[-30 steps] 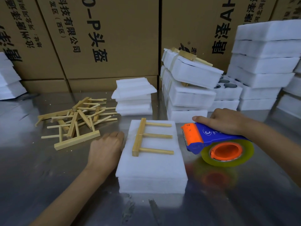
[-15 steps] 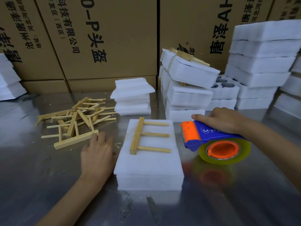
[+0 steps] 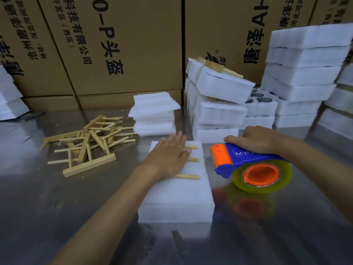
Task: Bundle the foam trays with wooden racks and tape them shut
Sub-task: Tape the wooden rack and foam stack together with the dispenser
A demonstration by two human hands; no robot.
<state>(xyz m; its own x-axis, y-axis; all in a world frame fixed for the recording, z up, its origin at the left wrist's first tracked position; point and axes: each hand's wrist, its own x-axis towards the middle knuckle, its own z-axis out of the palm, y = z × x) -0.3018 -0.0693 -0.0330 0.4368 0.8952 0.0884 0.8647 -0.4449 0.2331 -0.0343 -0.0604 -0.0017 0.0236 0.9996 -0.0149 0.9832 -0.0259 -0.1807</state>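
On the desk (image 3: 57, 207), the left hand (image 3: 168, 155) lies flat on the rack (image 3: 188, 176) atop the trays (image 3: 177, 199); the right hand (image 3: 256, 139) grips the dispenser (image 3: 246, 165) just beside. Press firmly so the rack cannot slide, then run tape squarely across.

Cardboard cartons (image 3: 118, 46), shiny metal table (image 3: 38, 197)

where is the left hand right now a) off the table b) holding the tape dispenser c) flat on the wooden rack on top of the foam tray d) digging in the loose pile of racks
c: the left hand lies with straight fingers over the wooden rack on the foam tray, while the right hand holds the tape dispenser beside it.
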